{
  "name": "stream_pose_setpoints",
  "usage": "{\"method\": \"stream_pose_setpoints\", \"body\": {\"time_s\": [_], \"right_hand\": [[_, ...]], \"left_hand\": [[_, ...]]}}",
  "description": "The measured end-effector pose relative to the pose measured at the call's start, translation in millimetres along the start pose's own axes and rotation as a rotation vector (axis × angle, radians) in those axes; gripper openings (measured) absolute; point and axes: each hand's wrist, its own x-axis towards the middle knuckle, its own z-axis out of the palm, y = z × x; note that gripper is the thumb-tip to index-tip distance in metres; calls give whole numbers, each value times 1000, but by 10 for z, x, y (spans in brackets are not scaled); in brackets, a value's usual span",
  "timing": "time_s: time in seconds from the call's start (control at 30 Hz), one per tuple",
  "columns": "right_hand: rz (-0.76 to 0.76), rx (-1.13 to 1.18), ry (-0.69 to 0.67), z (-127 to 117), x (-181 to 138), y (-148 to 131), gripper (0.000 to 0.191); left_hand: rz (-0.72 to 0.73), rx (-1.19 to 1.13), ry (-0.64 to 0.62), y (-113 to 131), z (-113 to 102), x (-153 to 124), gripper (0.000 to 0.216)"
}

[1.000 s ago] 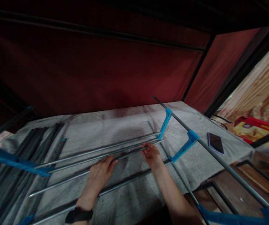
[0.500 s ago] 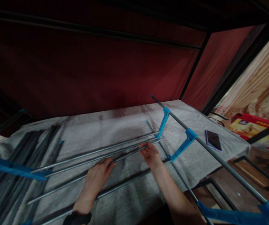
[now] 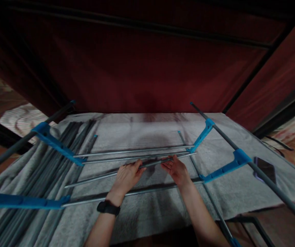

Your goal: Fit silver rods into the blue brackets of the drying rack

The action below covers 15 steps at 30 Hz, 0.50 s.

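Note:
Several thin grey metal rods (image 3: 134,151) lie across a grey cloth (image 3: 147,130) on a flat surface. My left hand (image 3: 127,176) grips one loose rod (image 3: 96,177) near its middle, fingers curled over it. My right hand (image 3: 177,168) pinches the same rod a little further right, close to its free end. Blue plastic connectors (image 3: 202,136) join the rods to long grey side tubes (image 3: 260,169) on the right. Matching blue connectors (image 3: 57,145) sit on the left side. A black band is on my left wrist.
A bundle of dark grey tubes (image 3: 47,171) lies on the cloth at the left. A dark phone (image 3: 265,168) rests on the cloth at the right, behind a side tube. Dark red fabric panels (image 3: 142,68) rise behind the surface. Patterned floor shows at both sides.
The view has swung left, so the left connectors and tube bundle now show more fully. My hands have come closer together on the rod; my left hand slid rightwards along it.

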Motion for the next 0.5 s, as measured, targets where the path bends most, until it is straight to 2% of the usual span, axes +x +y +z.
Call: {"method": "stream_pose_setpoints", "body": {"time_s": [0.1, 0.27, 0.5], "right_hand": [[-1, -19, -10, 0, -33, 29, 25], [-9, -27, 79, -36, -70, 59, 29], [-42, -41, 90, -82, -51, -29, 22]], "left_hand": [[20, 6, 22, 83, 0, -23, 33], [30, 20, 49, 194, -1, -61, 32], [60, 11, 59, 153, -10, -92, 19]]}}
